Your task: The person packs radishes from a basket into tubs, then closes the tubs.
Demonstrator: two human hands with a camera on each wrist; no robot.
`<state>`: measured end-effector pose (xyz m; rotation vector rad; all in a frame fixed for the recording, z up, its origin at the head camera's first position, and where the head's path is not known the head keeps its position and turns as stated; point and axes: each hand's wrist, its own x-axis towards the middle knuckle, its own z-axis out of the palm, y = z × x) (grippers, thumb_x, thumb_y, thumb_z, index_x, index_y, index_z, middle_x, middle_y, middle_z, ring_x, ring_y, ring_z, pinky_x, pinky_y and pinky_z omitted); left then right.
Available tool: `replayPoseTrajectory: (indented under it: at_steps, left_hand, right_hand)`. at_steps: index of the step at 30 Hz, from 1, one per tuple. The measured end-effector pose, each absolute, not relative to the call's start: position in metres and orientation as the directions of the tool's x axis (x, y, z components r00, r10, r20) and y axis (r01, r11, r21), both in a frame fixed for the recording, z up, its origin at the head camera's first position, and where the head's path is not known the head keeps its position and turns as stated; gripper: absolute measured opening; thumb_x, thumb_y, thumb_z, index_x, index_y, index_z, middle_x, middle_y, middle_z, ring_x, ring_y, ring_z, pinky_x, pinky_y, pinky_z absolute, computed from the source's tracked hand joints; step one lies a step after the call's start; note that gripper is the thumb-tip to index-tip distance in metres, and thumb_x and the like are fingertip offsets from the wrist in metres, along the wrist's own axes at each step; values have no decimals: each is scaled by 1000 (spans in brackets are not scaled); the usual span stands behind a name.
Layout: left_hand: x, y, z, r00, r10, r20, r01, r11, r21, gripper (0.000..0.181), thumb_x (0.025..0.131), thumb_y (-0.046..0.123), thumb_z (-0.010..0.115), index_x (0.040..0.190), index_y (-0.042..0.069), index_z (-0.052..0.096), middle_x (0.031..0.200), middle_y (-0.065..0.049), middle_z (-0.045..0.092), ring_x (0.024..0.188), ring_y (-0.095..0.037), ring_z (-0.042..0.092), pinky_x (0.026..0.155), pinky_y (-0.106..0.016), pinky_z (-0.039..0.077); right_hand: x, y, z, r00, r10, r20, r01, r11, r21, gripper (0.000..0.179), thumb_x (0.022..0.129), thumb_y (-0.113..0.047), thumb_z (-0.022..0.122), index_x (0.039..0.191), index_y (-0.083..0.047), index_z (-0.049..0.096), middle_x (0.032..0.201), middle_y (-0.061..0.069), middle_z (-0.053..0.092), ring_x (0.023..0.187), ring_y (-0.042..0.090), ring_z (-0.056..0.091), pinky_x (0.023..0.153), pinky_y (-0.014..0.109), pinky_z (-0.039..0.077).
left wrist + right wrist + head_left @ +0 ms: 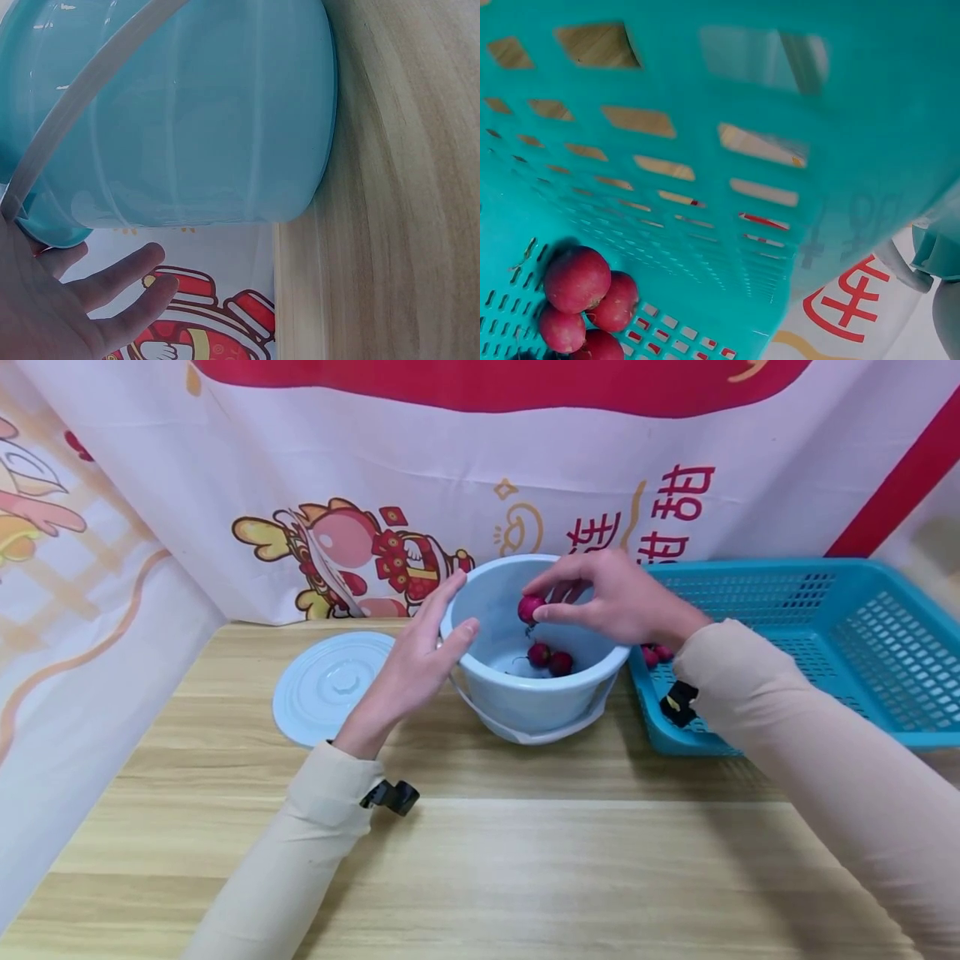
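Right hand (611, 597) pinches a radish (531, 608) over the bucket (532, 697); left hand (416, 668) at the rim

Held radish: in the head view, between the right thumb and fingertips, over the mouth of the light blue bucket, its thin root hanging down. Exact height relative to the rim: cannot tell.

Right hand: fingers bent, gripping that single radish. Forearm crosses the near left corner of the blue basket (918, 741).

Left hand: at the left side of the bucket, thumb lying at the rim. Fingers extended and slightly spread, not curled round anything; the left wrist view shows the same, fingertips beside the bucket wall.

Bucket: upright on the wooden table (480, 877). Two radishes (538, 654) lie close together on its floor. Pale handle (534, 737) hangs down along the near side.

Basket: right of the bucket, slotted walls and base. The right wrist view shows a cluster of at least four red radishes (577, 279) in it, touching one another; lower ones are cut by the frame edge.

Surroundings: round light blue lid (341, 681) flat on the table, left of the bucket, partly behind the left hand. Printed cloth (487, 452) with red characters hangs behind. Beige sleeves (795, 727) cover both forearms.
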<state>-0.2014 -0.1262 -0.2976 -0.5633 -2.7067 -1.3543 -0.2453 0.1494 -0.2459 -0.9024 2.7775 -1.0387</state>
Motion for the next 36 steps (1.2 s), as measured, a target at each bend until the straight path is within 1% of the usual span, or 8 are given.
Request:
replayPoseTrajectory:
  at_steps: [2, 5, 18, 25, 30, 33, 36]
  left_hand:
    - [-202, -126, -298, -931, 293, 219, 350, 544, 762, 72, 106, 53, 46, 170, 34, 22, 179, 7, 19, 162, -28, 30, 119, -63, 46]
    - [-202, -125, -299, -931, 291, 222, 352, 547, 760, 71, 106, 53, 46, 170, 33, 22, 179, 7, 19, 162, -28, 30, 120, -62, 45]
    - [-201, -125, -297, -929, 294, 226, 357, 548, 756, 72, 107, 51, 47, 171, 32, 22, 179, 5, 20, 160, -30, 34, 119, -63, 47]
    - [-201, -125, -297, -931, 291, 218, 349, 549, 759, 72, 106, 52, 48, 171, 32, 21, 179, 5, 20, 160, -30, 33, 119, -63, 47]
    - [-201, -126, -297, -934, 287, 211, 341, 552, 761, 72, 107, 52, 48, 171, 32, 21, 179, 5, 19, 161, -29, 33, 119, -63, 46]
    - [-201, -126, -296, -934, 289, 209, 341, 551, 761, 72, 107, 52, 48, 171, 32, 21, 179, 5, 19, 161, -30, 33, 119, -63, 46]
    - [-201, -126, -296, -932, 294, 211, 346, 553, 758, 72, 107, 52, 47, 171, 32, 21, 179, 5, 19, 161, -30, 33, 119, -62, 46]
  right_hand:
    - [-245, 149, -246, -826, -544, 151, -514, 614, -600, 42, 94, -26, 81, 135, -18, 74, 134, 8, 73, 125, 28, 65, 105, 57, 57]
    - [-245, 149, -246, -822, -552, 142, -521, 625, -581, 43, 94, -27, 82, 134, -18, 75, 136, 8, 73, 126, 28, 64, 106, 57, 56]
    - [-247, 147, -246, -816, -564, 128, -535, 653, -535, 42, 93, -28, 83, 133, -19, 76, 135, 6, 73, 125, 26, 63, 108, 56, 55]
    - [-248, 147, -246, -817, -565, 119, -534, 661, -527, 42, 93, -30, 82, 133, -20, 75, 136, 5, 73, 127, 26, 63, 108, 55, 55]
    - [-249, 147, -248, -814, -568, 124, -539, 658, -526, 40, 93, -27, 82, 132, -19, 76, 133, 5, 74, 123, 25, 66, 106, 54, 56]
    - [-249, 147, -247, -814, -568, 121, -534, 651, -540, 38, 94, -27, 82, 131, -19, 76, 131, 6, 75, 121, 26, 67, 105, 54, 57]
    - [-249, 148, -244, -823, -558, 109, -515, 649, -561, 37, 95, -27, 81, 130, -20, 77, 130, 4, 76, 119, 24, 68, 104, 52, 59]
